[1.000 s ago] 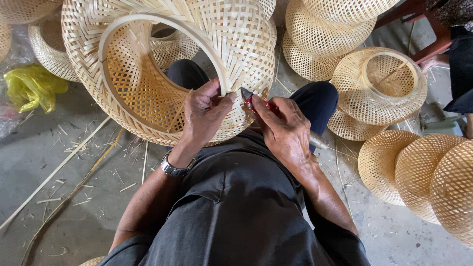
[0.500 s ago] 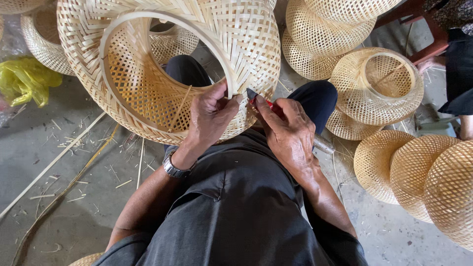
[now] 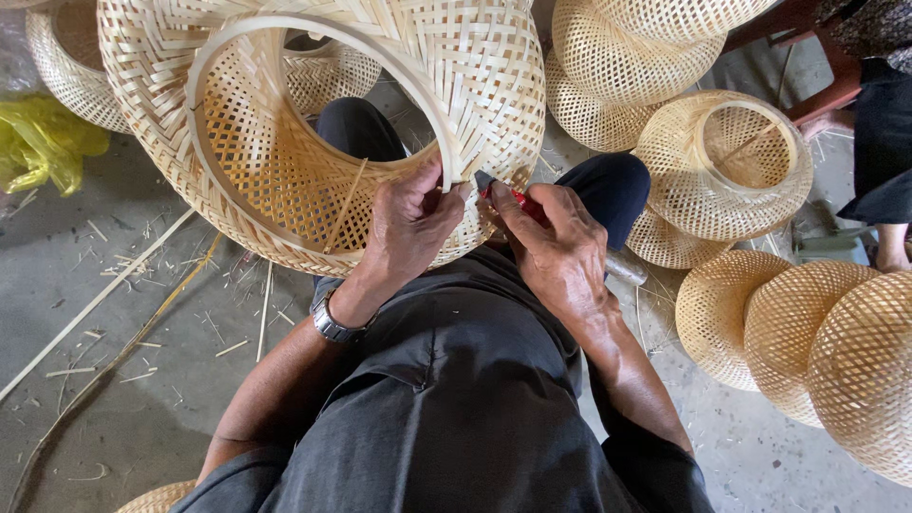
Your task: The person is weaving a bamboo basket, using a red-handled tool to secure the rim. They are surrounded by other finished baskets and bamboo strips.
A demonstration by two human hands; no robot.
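Gripping the rim of the woven bamboo basket [image 3: 313,142] over my knees, my left hand [image 3: 410,223] pinches it with curled fingers. My right hand [image 3: 556,252] closes round a red-handled knife [image 3: 508,195], blade touching the rim. Finished baskets [image 3: 807,342] lie right.

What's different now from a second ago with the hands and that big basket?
Very little. The woven bamboo basket has turned slightly on the lap. The left hand still pinches its rim hoop, and the right hand still holds the red-handled knife against the rim. Nothing was let go.
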